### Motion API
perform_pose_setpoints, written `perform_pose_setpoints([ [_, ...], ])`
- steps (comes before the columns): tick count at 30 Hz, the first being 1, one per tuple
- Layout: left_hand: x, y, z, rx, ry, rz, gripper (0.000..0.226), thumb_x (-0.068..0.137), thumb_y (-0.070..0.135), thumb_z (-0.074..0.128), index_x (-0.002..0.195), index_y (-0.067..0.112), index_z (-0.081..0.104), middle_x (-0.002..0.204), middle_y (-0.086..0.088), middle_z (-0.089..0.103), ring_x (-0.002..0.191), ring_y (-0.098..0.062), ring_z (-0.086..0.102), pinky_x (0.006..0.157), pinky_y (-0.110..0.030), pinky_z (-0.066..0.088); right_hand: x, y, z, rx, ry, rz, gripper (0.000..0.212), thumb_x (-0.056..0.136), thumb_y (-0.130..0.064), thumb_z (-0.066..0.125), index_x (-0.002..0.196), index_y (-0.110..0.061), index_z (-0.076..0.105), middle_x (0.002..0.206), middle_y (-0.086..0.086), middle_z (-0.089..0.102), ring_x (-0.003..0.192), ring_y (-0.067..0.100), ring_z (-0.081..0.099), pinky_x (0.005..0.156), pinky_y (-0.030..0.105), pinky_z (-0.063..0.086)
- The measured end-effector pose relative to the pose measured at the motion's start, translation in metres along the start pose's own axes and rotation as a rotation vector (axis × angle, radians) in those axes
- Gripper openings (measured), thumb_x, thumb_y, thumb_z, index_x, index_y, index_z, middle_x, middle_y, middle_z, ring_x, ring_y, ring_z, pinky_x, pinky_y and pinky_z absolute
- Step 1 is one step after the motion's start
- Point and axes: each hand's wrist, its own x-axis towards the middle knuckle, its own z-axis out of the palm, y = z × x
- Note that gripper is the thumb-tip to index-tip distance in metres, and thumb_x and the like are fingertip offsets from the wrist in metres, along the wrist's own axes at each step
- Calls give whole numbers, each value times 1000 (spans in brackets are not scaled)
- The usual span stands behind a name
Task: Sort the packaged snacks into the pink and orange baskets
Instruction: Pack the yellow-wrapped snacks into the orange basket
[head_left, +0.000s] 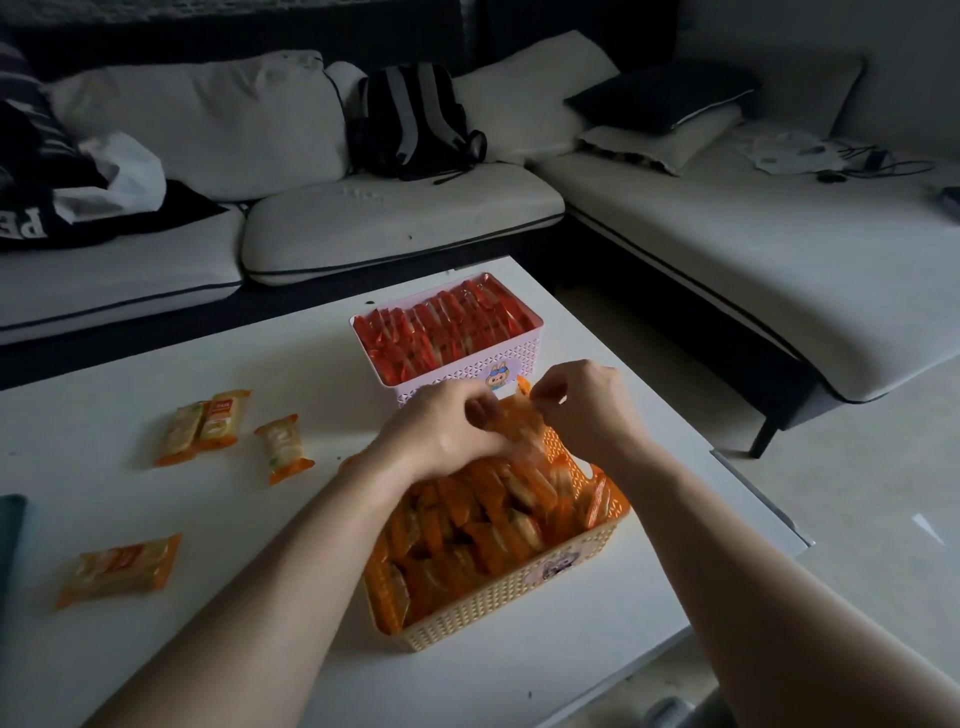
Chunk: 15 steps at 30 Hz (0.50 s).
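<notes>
1. An orange packet (511, 423) is held over the far end of the orange basket (519, 605), which is crammed with similar packets.
2. The left hand (447, 428) pinches it with curled fingers, and the right hand (587, 405) pinches its upper corner.
3. The pink basket (462, 387), at 12 o'clock just beside the orange one, is full of red packets (447, 327).
4. On the white table (130, 364), at 9 to 10 o'clock, lie a touching pair (203, 426), a single packet (284, 448) and a nearer packet (122, 569).
5. A backpack (410, 119) sits on the sofa (395, 218) beyond.
</notes>
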Motion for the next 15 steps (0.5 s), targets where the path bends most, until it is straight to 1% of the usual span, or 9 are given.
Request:
perform_pose_setpoints([
  [2, -8, -7, -15, -77, 80, 12, 27, 74, 42, 86, 92, 34, 69, 97, 18, 70, 95, -10, 67, 79, -29, 49, -2, -4, 1, 2, -59, -4, 15, 94, -6, 66, 102, -11, 78, 102, 1, 74, 79, 16, 69, 72, 33, 63],
  [4, -15, -11, -31, -240, 148, -13, 16, 84, 26, 79, 94, 29, 67, 89, 7, 75, 79, -17, 73, 65, -30, 53, -5, -7, 3, -1, -124, -9, 16, 94, -4, 65, 102, -10, 78, 101, 4, 74, 80, 20, 71, 74, 36, 64],
  [5, -18, -11, -38, -328, 193, -34, 12, 88, 21, 74, 96, 25, 66, 86, 2, 77, 71, -20, 74, 56, -30, 53, -7, -10, 4, -21, -155, -19, 16, 94, -4, 64, 102, -9, 78, 102, 6, 74, 83, 24, 72, 75, 38, 63],
  [6, -21, -12, -43, -396, 247, -54, 9, 92, 17, 70, 98, 21, 65, 85, -2, 77, 66, -22, 74, 50, -28, 52, -9, -13, 5, -51, -181, -24, 18, 94, -5, 63, 102, -9, 78, 103, 6, 74, 87, 26, 71, 76, 39, 63],
  [8, -23, -11, -48, -495, 346, -81, 7, 94, 14, 66, 100, 17, 65, 85, -7, 76, 63, -22, 74, 46, -24, 52, -11, -16, 7, -74, -222, -24, 22, 95, -5, 59, 104, -14, 78, 107, 2, 72, 91, 22, 68, 79, 36, 62],
  [10, -20, -10, -46, -530, 380, -80, 8, 94, 14, 66, 101, 19, 65, 88, -8, 76, 66, -21, 74, 49, -27, 55, -10, -16, 7, 0, -301, 2, 29, 95, -1, 55, 105, -17, 77, 111, 0, 70, 94, 19, 67, 80, 35, 62],
  [12, -16, -8, -40, -498, 360, -53, 13, 93, 13, 66, 101, 24, 65, 94, -5, 75, 75, -23, 76, 59, -36, 62, -6, -14, 6, 133, -366, 70, 33, 93, 3, 55, 106, -19, 75, 112, 1, 70, 94, 19, 70, 79, 36, 64],
  [13, -13, -7, -36, -483, 343, -36, 16, 93, 12, 66, 100, 26, 64, 97, -5, 75, 79, -24, 76, 63, -38, 63, -4, -12, 4, 206, -334, 116, 32, 92, 5, 56, 106, -17, 75, 109, 2, 71, 91, 19, 71, 78, 38, 64],
  [15, -7, -2, -30, -476, 315, 4, 20, 92, 9, 66, 99, 28, 63, 101, -4, 72, 85, -22, 73, 63, -33, 61, 2, -10, -3, 370, -176, 207, 30, 93, 7, 56, 107, -13, 74, 102, 6, 72, 85, 21, 73, 78, 43, 64],
])
